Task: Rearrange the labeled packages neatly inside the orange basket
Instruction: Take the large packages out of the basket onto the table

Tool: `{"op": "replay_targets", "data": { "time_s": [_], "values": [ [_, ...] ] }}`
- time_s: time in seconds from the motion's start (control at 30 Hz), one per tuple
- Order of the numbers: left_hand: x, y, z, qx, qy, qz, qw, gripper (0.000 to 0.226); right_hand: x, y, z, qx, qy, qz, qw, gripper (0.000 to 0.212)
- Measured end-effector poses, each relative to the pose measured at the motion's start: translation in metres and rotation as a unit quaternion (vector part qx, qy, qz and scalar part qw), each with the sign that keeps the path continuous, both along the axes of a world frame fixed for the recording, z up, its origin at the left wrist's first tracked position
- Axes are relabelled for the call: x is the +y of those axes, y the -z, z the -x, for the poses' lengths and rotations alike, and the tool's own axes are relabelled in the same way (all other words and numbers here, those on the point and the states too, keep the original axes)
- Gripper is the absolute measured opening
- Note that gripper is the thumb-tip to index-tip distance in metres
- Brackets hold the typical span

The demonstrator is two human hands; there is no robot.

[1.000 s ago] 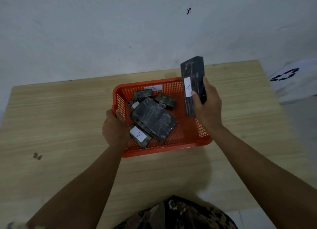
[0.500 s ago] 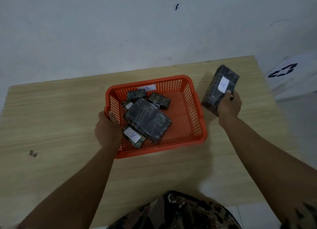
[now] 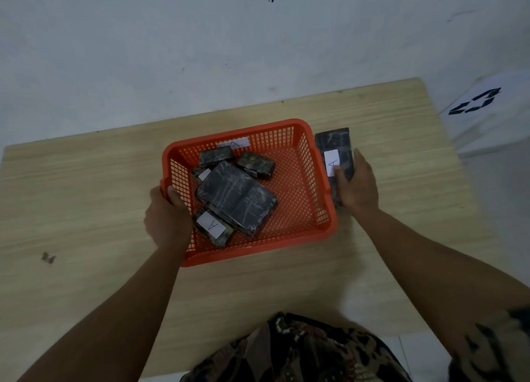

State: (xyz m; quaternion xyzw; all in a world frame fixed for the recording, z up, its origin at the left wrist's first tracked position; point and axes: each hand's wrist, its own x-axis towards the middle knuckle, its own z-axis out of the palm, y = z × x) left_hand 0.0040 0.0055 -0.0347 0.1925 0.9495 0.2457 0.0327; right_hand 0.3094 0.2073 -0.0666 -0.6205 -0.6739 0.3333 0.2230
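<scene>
In the head view, the orange basket (image 3: 315, 232) stands in the middle of the wooden bench (image 3: 86, 195), and the sorting looks to be only at its start. The left hand (image 3: 167, 215) is closed over the left rim of the basket, with the thumb inside the wall, and it seems to steady it. Inside, the packages lie in a loose heap toward the left side: a large flat package (image 3: 236, 201) rests slanted on top of a smaller labeled package (image 3: 213, 227), and two more small packages (image 3: 216, 155) (image 3: 256, 164) lie behind it at different angles; one more is partly hidden under the large one. The right half of the basket floor is bare. Outside, just beside the right wall, a long dark package (image 3: 335, 148) with a white label lies flat on the bench. The right hand (image 3: 357, 185) rests on its near end, fingers curled around it. I judge that nothing is yet arranged; the heap must still be put in order.
</scene>
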Motion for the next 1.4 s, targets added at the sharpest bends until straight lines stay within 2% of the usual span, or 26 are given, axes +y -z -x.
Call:
{"op": "replay_targets", "data": {
  "time_s": [0.13, 0.27, 0.33, 0.43, 0.53, 0.6, 0.67, 0.73, 0.8, 0.87, 0.97, 1.07, 1.17, 1.27, 1.4],
  "values": [
    [0.001, -0.004, -0.001, -0.005, -0.009, 0.012, 1.000, 0.038, 0.003, -0.005, 0.003, -0.046, 0.010, 0.010, 0.999, 0.046],
    [0.006, -0.009, 0.000, -0.021, -0.009, 0.040, 0.999, 0.035, 0.007, -0.030, 0.027, -0.038, 0.037, -0.083, 0.995, 0.040],
    [0.010, -0.014, 0.001, -0.011, 0.031, 0.038, 0.999, 0.041, 0.004, -0.048, 0.048, -0.013, -0.003, -0.134, 0.991, 0.037],
    [0.025, -0.023, 0.006, 0.042, 0.131, 0.033, 0.990, 0.051, -0.016, -0.070, 0.084, 0.000, -0.130, -0.185, 0.974, 0.027],
    [0.050, -0.031, 0.014, 0.066, 0.266, 0.038, 0.961, 0.048, -0.049, -0.072, 0.115, -0.006, -0.260, -0.094, 0.961, 0.027],
    [0.069, -0.034, 0.019, 0.071, 0.330, 0.055, 0.940, 0.049, -0.067, -0.062, 0.129, -0.046, -0.310, -0.008, 0.950, 0.036],
    [0.087, -0.036, 0.024, 0.063, 0.369, 0.068, 0.925, 0.051, -0.079, -0.049, 0.135, -0.093, -0.312, 0.031, 0.945, 0.055],
    [0.103, -0.034, 0.028, 0.053, 0.398, 0.083, 0.912, 0.052, -0.084, -0.040, 0.136, -0.107, -0.282, 0.023, 0.953, 0.071],
    [0.115, -0.031, 0.033, 0.037, 0.415, 0.103, 0.903, 0.053, -0.084, -0.032, 0.135, -0.112, -0.259, 0.023, 0.959, 0.079],
    [0.123, -0.029, 0.037, 0.011, 0.418, 0.113, 0.901, 0.051, -0.081, -0.025, 0.131, -0.101, -0.249, 0.071, 0.961, 0.083],
    [0.130, -0.027, 0.046, 0.008, 0.427, 0.121, 0.896, 0.042, -0.073, -0.021, 0.123, -0.033, -0.250, 0.165, 0.954, 0.076],
    [0.132, -0.024, 0.053, 0.003, 0.440, 0.115, 0.891, 0.036, -0.063, -0.019, 0.118, 0.040, -0.260, 0.228, 0.938, 0.057],
    [0.132, -0.021, 0.057, -0.007, 0.440, 0.102, 0.892, 0.035, -0.052, -0.026, 0.109, 0.053, -0.243, 0.292, 0.924, 0.043],
    [0.133, -0.018, 0.058, -0.008, 0.439, 0.092, 0.893, 0.035, -0.037, -0.047, 0.097, 0.063, -0.243, 0.296, 0.922, 0.040],
    [0.133, -0.015, 0.056, -0.003, 0.432, 0.096, 0.897, 0.038, -0.009, -0.085, 0.083, 0.130, -0.193, 0.237, 0.943, 0.046]
  ]
}}
